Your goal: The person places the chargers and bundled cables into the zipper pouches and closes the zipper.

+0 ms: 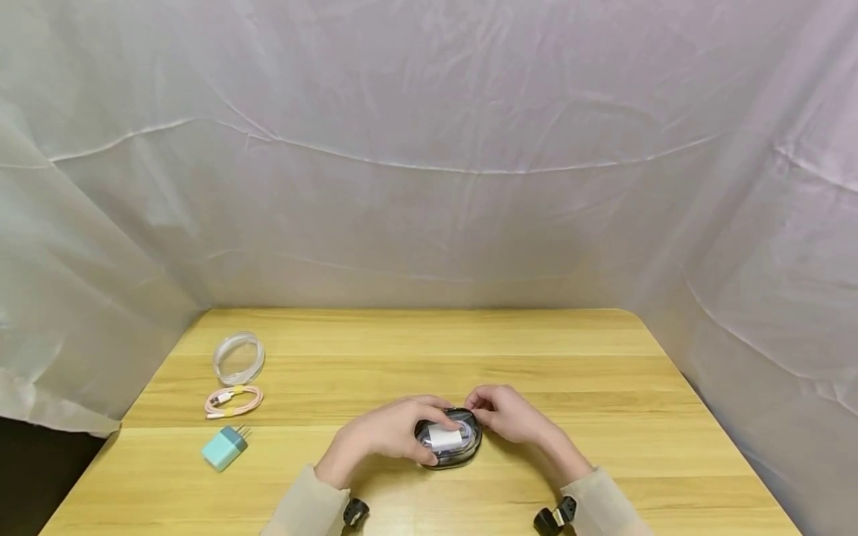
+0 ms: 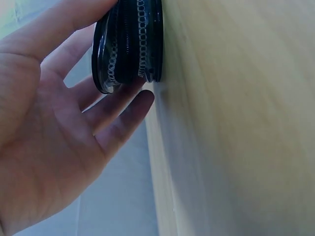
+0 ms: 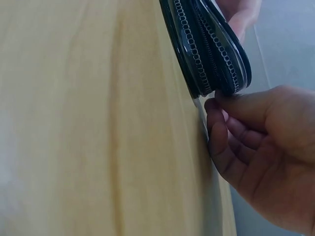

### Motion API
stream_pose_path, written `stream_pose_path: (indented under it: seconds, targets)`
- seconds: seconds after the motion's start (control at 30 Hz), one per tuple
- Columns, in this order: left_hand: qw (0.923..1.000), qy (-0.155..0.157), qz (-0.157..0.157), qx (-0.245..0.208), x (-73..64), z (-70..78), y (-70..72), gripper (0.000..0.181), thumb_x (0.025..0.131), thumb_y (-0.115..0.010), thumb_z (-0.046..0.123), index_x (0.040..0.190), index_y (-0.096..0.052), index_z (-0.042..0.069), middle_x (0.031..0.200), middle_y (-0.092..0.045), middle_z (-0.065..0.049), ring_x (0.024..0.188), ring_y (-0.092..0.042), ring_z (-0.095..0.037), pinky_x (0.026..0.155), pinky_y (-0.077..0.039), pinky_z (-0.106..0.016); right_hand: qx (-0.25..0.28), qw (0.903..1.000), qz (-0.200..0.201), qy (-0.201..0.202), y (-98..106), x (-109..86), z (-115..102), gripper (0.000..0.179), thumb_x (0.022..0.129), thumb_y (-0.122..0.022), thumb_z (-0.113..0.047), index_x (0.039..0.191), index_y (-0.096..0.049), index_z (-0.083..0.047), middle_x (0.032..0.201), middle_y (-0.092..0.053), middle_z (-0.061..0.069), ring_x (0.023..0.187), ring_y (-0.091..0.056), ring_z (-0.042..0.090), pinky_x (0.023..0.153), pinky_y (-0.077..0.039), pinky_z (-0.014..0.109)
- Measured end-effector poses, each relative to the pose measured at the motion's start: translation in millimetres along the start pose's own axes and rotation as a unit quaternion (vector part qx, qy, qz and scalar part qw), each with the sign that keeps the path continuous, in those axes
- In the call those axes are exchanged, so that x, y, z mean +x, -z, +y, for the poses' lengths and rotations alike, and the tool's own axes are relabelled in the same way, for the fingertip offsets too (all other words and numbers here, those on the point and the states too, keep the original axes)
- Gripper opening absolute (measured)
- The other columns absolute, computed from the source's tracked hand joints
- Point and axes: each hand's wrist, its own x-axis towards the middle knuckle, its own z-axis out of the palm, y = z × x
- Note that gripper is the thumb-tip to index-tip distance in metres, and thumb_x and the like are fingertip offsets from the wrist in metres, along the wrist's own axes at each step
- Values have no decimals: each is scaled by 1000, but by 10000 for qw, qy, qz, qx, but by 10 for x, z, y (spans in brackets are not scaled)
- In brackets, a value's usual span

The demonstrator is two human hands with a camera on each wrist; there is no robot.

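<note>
A small oval zip pouch [image 1: 462,452] with a see-through lid and black edges stands on the wooden table in front of me. Through the lid a white block [image 1: 445,438] and a pale coiled cable show. My left hand [image 1: 395,428] grips the pouch from its left side, thumb on the near edge and fingers over the far part. At the far right end my right hand [image 1: 512,417] pinches the zipper's end between thumb and index finger; these fingers hide the pull. In the right wrist view the zipper [image 3: 211,49] runs shut between two stitched rows.
At the left of the table [image 1: 570,357] lie a clear coiled tube-like ring [image 1: 237,359], a pink charging cable [image 1: 234,402] tied with yellow bands, and a turquoise plug adapter [image 1: 224,448] with its prongs out. Pale cloth [image 1: 429,223] hangs behind and at both sides.
</note>
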Motion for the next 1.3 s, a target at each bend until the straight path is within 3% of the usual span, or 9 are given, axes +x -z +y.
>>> stream_pose_path:
  seconds: [0.27, 0.53, 0.9, 1.07, 1.3]
  targets:
    - [9998, 136, 40, 108, 25, 28, -25, 57, 78, -88, 19, 132, -74, 26, 155, -51, -8, 137, -51, -27, 108, -48, -33, -4, 10000, 15, -81, 14, -5, 0, 10, 98, -64, 1, 97, -70, -7, 82, -67, -3, 69, -60, 8, 60, -55, 23]
    - [9994, 275, 48, 192, 16, 53, -35, 56, 80, -88, 20, 133, -73, 27, 155, -51, -7, 137, -51, -26, 108, -48, -34, -389, 9992, 30, 24, 55, -34, 19, 12, 96, -69, -3, 93, -72, -14, 80, -66, -10, 71, -58, 3, 68, -54, 23]
    - [9998, 215, -1, 42, 13, 30, -26, 55, 81, -88, 20, 133, -73, 25, 156, -51, -10, 139, -50, -29, 110, -47, -36, 310, 9979, -458, -330, 144, -85, 86, 5, 97, -72, -7, 92, -72, -8, 78, -67, 1, 66, -61, 11, 58, -55, 23]
    - [9998, 137, 14, 170, 5, 28, -20, 56, 81, -90, 27, 134, -72, 24, 153, -53, -8, 134, -53, -25, 110, -47, -36, 184, 9988, -308, -323, 129, -59, 68, 5, 97, -71, -6, 93, -73, -9, 79, -67, 1, 67, -62, 13, 60, -55, 24]
    - [9996, 77, 77, 242, -6, 53, 3, 67, 77, -94, 36, 138, -69, 23, 148, -54, -4, 125, -56, -16, 104, -50, -30, -245, 9989, 248, -318, 79, -3, -3, 7, 98, -69, -8, 94, -73, -11, 81, -67, -6, 71, -60, 7, 67, -54, 23]
